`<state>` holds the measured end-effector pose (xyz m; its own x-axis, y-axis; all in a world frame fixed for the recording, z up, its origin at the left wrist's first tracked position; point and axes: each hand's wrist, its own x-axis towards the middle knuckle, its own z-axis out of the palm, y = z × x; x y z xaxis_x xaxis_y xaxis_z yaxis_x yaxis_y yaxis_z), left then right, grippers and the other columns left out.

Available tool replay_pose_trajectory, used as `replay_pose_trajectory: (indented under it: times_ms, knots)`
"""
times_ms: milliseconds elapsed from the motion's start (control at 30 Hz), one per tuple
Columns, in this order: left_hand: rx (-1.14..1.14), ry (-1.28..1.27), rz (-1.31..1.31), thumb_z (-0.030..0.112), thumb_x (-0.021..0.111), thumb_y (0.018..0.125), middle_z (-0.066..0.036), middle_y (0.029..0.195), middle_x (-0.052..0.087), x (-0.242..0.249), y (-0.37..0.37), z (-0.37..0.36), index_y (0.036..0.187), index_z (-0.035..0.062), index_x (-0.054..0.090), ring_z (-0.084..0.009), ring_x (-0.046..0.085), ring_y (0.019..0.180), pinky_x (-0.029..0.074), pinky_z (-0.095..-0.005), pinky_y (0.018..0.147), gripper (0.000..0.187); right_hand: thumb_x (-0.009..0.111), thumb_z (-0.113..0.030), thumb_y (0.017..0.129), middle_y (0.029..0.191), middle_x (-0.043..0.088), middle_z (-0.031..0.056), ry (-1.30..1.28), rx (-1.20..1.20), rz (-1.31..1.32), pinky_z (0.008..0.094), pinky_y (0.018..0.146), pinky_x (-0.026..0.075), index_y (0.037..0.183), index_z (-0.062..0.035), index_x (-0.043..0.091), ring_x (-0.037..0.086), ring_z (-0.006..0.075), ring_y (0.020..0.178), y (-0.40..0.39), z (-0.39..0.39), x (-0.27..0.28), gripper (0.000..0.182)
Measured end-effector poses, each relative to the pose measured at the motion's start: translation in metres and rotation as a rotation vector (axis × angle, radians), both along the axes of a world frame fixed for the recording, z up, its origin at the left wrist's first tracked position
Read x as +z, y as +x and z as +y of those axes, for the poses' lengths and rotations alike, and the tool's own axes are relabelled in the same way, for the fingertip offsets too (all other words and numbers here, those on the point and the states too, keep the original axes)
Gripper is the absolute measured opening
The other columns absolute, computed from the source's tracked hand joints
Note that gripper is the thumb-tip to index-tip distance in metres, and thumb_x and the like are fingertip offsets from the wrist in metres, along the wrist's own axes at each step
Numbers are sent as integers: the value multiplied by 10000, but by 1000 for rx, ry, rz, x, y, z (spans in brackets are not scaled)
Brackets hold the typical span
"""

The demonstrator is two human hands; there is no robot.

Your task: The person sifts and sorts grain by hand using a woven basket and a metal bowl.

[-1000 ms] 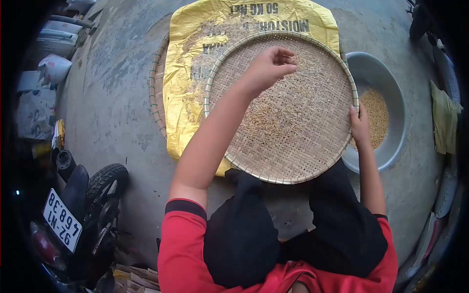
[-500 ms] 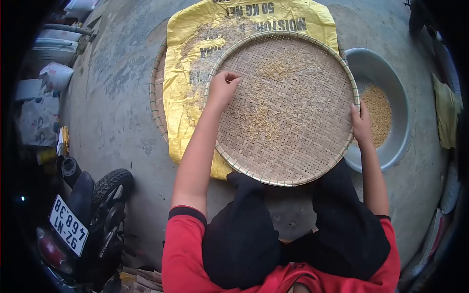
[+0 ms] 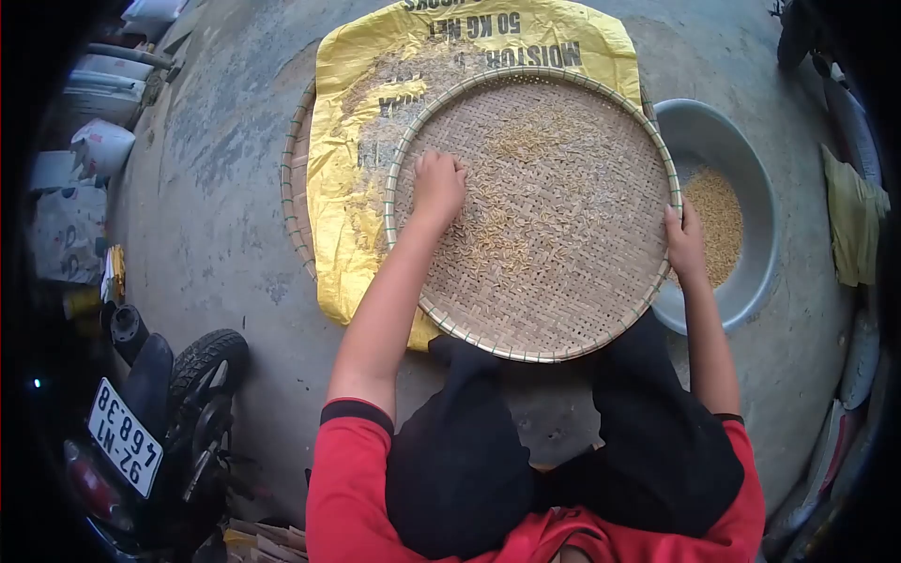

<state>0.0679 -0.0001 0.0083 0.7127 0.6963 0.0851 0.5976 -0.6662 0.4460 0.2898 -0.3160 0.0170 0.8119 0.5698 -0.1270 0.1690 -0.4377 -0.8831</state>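
Observation:
A round woven tray [image 3: 582, 300] rests over my knees, with scattered yellowish grains [image 3: 497, 239] and pale husks on its surface. My left hand [image 3: 439, 185] is over the tray's left side, fingers curled together; whatever they hold, if anything, is hidden. On the right rim, my right hand [image 3: 687, 242] grips the tray, thumb on top. Beneath the tray's far left part lies a yellow printed sack [image 3: 343, 188] with husks strewn on it. Beside the tray on the right stands a grey metal basin [image 3: 762, 206] with grain inside.
Another woven tray [image 3: 297, 188] shows its edge beneath the sack. A motorbike [image 3: 178, 403] stands at the lower left on the concrete floor [image 3: 225, 178]. Sacks and bags [image 3: 99, 145] line the left side. A yellowish cloth [image 3: 849, 220] hangs at the right.
My left hand has moved slightly right and down toward the tray's surface, its back now turned up. My right hand keeps its grip on the rim. The whole view has shifted slightly.

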Motion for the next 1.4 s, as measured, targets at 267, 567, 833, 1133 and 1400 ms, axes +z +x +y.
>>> replay_pose_trajectory:
  times_ms: [267,567,833,1133,1400]
  knots:
    - [120,-781,14,224,558,892,-73,936,581,56,32,-20,978,13,546,-183,568,891,455,-351,802,229,499,-259,921,1114,558,158,19,-35,23,338,905,405,1247,43,438,528,219,1027,-2,0,-1,449]
    - [-165,-879,-263,156,512,907,-71,913,649,71,50,-51,1168,13,544,-159,613,859,480,-297,772,299,500,-256,920,1095,556,148,56,-1,9,331,897,405,1245,41,440,526,209,1004,-3,2,6,445]
    - [69,-301,-75,185,694,772,-125,1002,590,18,10,28,1047,33,598,-239,582,911,476,-354,800,328,498,-251,920,1120,551,158,48,-26,15,341,912,400,1252,48,437,525,224,1023,-2,0,-2,451]
    - [27,-310,8,125,678,772,-135,867,580,8,10,41,858,12,590,-290,573,846,464,-378,764,167,492,-258,922,1115,558,162,54,-4,10,341,914,398,1246,43,445,526,226,1028,-1,-1,-3,445]
    - [-135,-59,85,105,570,835,-169,932,558,2,13,43,887,13,535,-330,544,916,456,-420,769,112,491,-249,924,1117,553,163,26,-8,5,343,921,392,1247,34,448,521,229,1038,-1,1,-2,432]
